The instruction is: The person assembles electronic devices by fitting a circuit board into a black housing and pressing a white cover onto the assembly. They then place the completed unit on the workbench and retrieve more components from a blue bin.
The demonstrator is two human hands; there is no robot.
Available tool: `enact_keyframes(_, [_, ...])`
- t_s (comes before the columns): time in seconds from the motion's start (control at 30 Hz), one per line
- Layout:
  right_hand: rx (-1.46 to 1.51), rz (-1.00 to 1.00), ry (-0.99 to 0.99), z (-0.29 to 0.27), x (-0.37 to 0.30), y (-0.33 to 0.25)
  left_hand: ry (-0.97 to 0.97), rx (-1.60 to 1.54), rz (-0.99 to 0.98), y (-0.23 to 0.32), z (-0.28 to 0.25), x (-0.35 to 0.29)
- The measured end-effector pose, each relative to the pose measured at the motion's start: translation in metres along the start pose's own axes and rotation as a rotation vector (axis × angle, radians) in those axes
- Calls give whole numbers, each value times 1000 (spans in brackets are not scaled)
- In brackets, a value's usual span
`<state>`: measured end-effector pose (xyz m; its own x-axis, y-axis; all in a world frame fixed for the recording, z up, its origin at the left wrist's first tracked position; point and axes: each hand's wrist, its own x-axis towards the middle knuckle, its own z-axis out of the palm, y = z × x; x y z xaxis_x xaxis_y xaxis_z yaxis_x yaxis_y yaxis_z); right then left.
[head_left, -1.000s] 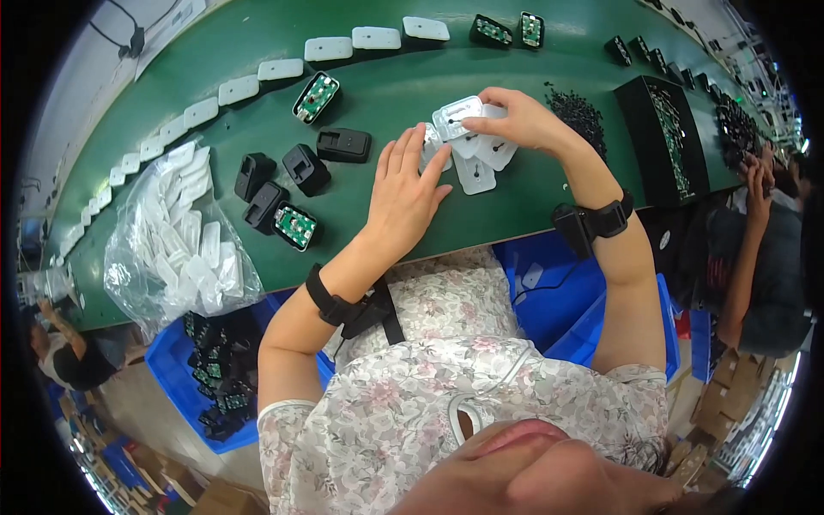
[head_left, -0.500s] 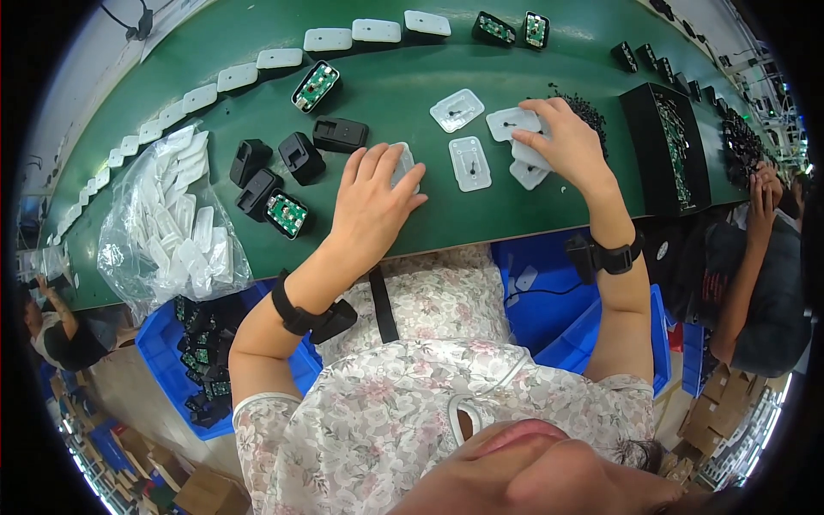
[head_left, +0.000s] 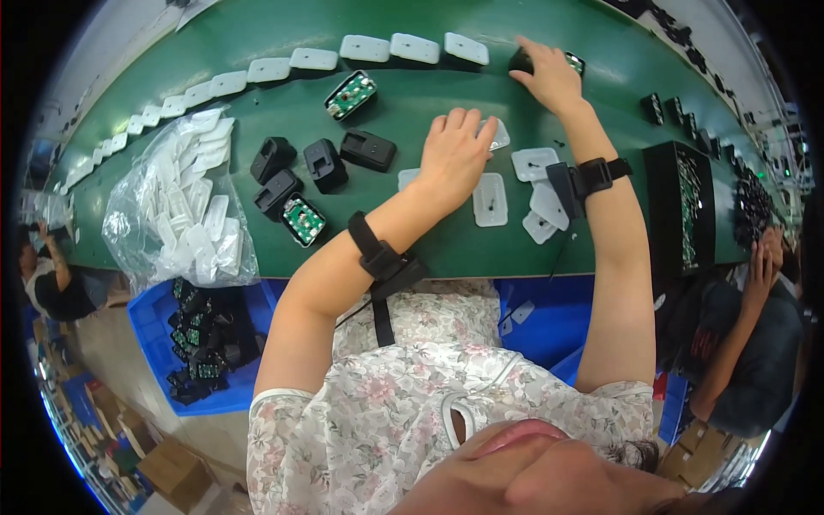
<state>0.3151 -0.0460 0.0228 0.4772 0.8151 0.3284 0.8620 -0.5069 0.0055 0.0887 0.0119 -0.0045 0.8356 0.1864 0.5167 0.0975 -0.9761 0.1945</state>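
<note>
My left hand [head_left: 455, 161] is over the bench, fingers close together and curved, at a white plastic cover [head_left: 500, 135] that it partly hides. More white covers surround it: one under the wrist, one upright cover [head_left: 490, 201], and a small overlapping group [head_left: 549, 204] near my right forearm. Farther out, my right hand [head_left: 554, 75] has its thumb and forefinger on either side of a black housing [head_left: 521, 62]. Just beyond its fingers stands a second housing with a green circuit board [head_left: 576, 63]. The undersides of both hands are hidden.
A curved row of white-topped units [head_left: 313, 59] lines the far side. Black housings [head_left: 367, 150] and a clear bag of white covers [head_left: 189, 206] lie left. A black box [head_left: 682, 206] stands right. Below hangs a blue bin [head_left: 154, 343]. A co-worker's hand [head_left: 764, 249] is far right.
My right hand has left the stacked covers and reached out to the black housing. My left hand has shifted right and farther out, from one cover to another. The view has shifted slightly.
</note>
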Motion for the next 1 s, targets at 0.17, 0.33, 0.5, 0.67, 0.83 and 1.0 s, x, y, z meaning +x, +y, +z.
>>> enact_keyframes(0.17, [429, 210, 24, -7, 11, -4, -30, -1, -65, -21, -6, -3])
enact_keyframes(0.33, [1062, 141, -241, -30, -24, -15, 33, -205, -120, -36, -14, -11])
enact_keyframes(0.5, [689, 103, -188, -37, -52, -18, 87, -317, -77, -38, -12, -11])
enact_keyframes(0.67, [703, 174, -142, -43, -55, -22, -10, -380, -170, -28, -20, -7])
enact_keyframes(0.83, [1015, 308, -1, -44, -53, -11, -36, -357, -9, -29, -19, 3])
enact_keyframes(1.0, [1399, 508, -14, -47, -64, -2, -210, -28, 347, -32, 4, 4])
